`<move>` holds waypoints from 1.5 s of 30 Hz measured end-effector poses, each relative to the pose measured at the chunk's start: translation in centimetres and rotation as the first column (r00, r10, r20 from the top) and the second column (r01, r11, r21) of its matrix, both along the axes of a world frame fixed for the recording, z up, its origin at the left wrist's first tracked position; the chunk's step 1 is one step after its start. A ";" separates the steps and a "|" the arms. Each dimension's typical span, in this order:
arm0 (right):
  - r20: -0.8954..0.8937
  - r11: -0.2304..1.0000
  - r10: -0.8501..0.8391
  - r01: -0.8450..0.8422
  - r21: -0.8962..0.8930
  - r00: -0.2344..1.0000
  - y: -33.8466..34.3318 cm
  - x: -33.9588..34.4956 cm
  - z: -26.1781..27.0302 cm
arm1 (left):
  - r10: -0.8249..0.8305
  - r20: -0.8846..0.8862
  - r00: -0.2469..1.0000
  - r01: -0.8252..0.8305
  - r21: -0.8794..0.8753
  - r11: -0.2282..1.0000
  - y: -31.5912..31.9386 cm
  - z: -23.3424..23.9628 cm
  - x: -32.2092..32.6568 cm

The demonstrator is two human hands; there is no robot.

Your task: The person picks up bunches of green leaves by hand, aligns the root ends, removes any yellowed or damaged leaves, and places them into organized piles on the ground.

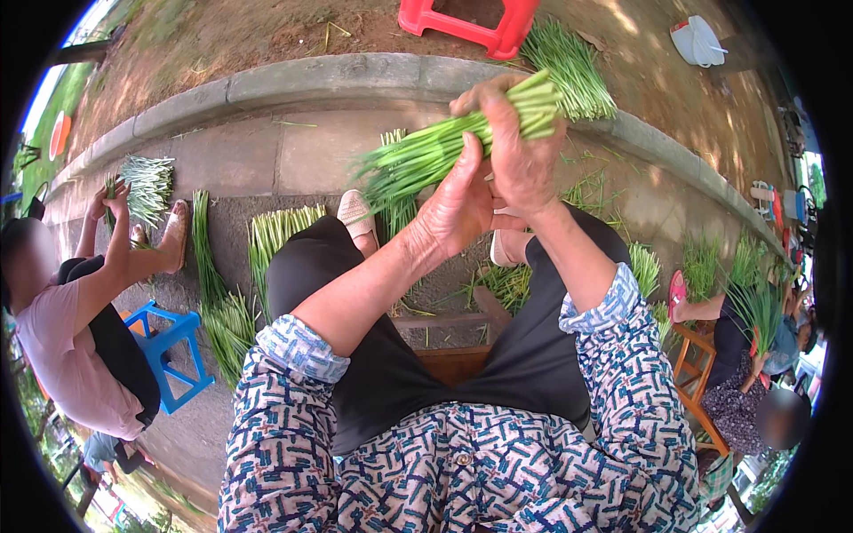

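Observation:
A bundle of long green stalks (433,150), perhaps garlic scapes or chives, is held up before me, its pale cut ends to the upper right and its thin green tips to the lower left. My right hand (523,143) wraps round the bundle near the cut ends. Just below the bundle, my left hand (456,193) has its thumb raised against the stalks and its fingers spread beneath my right hand. Behind the held bundle, more green stalks (398,213) lie on the ground between my feet. Another pile of stalks (276,233) lies beside my left knee.
A concrete kerb (320,78) curves across the front, with a red plastic stool (500,36) and a stalk pile (573,73) by it. At left, a person (86,320) handles stalks near a blue stool (170,333). Another person (733,393) sits at right. Loose stalks (503,286) litter the ground.

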State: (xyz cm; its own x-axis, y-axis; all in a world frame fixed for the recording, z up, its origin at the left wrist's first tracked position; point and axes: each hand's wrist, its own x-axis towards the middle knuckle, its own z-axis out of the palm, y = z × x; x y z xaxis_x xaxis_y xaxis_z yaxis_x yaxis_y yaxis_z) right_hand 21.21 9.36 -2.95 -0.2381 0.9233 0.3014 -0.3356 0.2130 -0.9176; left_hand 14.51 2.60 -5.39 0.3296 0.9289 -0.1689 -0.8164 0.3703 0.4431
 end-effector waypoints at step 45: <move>0.283 0.986 0.121 -0.083 -0.144 0.951 3.2 3.2 -1.9 | -0.297 -0.620 0.726 0.290 -0.115 0.950 -3.1 -3.1 -5.5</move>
